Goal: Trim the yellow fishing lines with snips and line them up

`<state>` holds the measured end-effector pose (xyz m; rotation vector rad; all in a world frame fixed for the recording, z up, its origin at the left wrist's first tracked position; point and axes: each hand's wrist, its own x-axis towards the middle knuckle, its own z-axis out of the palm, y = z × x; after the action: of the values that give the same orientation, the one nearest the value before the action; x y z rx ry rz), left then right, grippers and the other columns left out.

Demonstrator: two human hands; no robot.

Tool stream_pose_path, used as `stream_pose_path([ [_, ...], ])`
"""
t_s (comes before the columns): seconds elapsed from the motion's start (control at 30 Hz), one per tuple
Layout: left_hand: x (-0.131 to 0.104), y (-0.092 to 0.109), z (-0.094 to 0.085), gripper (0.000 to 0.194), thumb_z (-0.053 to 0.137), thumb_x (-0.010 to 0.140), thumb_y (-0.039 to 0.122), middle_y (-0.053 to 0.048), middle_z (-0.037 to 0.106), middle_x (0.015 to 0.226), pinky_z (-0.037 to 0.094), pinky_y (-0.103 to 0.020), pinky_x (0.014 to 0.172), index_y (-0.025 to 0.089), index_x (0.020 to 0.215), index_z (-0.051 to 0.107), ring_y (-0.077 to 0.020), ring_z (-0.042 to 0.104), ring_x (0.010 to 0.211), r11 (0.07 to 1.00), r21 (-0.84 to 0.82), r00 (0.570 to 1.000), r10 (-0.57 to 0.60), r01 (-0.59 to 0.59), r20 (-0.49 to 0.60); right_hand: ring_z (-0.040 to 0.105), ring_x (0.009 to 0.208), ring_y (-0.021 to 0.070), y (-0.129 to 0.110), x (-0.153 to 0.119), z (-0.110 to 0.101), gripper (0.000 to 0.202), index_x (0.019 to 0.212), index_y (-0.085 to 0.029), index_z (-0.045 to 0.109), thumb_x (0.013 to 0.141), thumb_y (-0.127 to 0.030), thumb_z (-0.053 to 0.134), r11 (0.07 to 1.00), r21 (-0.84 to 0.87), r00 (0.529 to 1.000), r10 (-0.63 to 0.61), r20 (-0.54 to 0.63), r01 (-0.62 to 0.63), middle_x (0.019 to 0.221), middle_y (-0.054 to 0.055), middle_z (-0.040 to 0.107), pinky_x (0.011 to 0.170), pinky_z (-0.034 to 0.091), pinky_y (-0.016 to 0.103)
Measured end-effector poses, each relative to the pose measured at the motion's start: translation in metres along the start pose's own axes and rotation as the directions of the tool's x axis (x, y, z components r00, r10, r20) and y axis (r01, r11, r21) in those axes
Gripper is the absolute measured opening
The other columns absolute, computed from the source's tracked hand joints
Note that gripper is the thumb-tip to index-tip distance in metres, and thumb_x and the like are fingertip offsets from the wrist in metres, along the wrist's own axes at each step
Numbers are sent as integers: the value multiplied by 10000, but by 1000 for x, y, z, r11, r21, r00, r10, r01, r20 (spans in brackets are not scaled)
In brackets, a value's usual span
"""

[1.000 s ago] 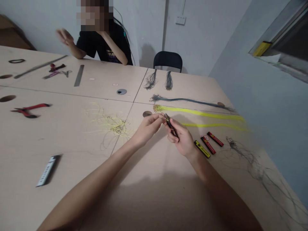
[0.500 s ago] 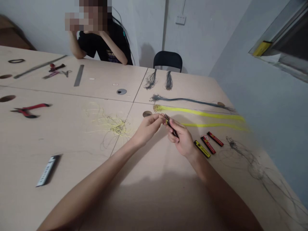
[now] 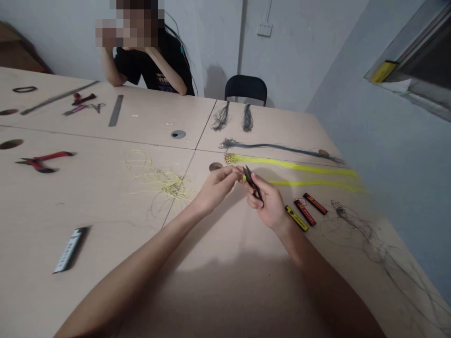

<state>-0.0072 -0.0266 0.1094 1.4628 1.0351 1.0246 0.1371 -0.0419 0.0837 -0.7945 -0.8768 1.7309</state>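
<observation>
My right hand is closed around small dark snips, whose two pointed blades are parted and point up and left. My left hand pinches with thumb and finger just left of the blade tips; a bit of yellow shows between the hands, but what the fingers hold is too small to make out. Behind the hands lie a long yellow bundle of strands and a dark bundle. A second yellow bundle runs out to the right of them.
Loose yellow strands, red-handled pliers and a white case lie left. Several small cases and tangled dark strands lie right. Across the table sits a person, near a black chair.
The snips have opened, their blades now apart, and have turned slightly in my right hand. My left hand has stayed almost where it was.
</observation>
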Motion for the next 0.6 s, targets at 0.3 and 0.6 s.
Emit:
stream_pose_path([
  [0.3,0,0,1,230,489,831,331,39,328,540,301,-255,523,196,649,530,-118,341,539,1000,1,1000,-2,2,-9,154,381,5,1,0,-1,312,790,-182,532,811,-457,676,1000,4,998,30,60,-30,618,-80,407,415,50,239],
  [0.6,1,-2,0,219,499,821,300,45,339,525,325,-251,536,193,634,536,-117,366,543,1000,-5,1000,-1,1,0,146,380,2,-2,-1,2,378,724,-177,494,790,-489,696,999,-41,999,17,39,-15,590,-86,392,419,62,250],
])
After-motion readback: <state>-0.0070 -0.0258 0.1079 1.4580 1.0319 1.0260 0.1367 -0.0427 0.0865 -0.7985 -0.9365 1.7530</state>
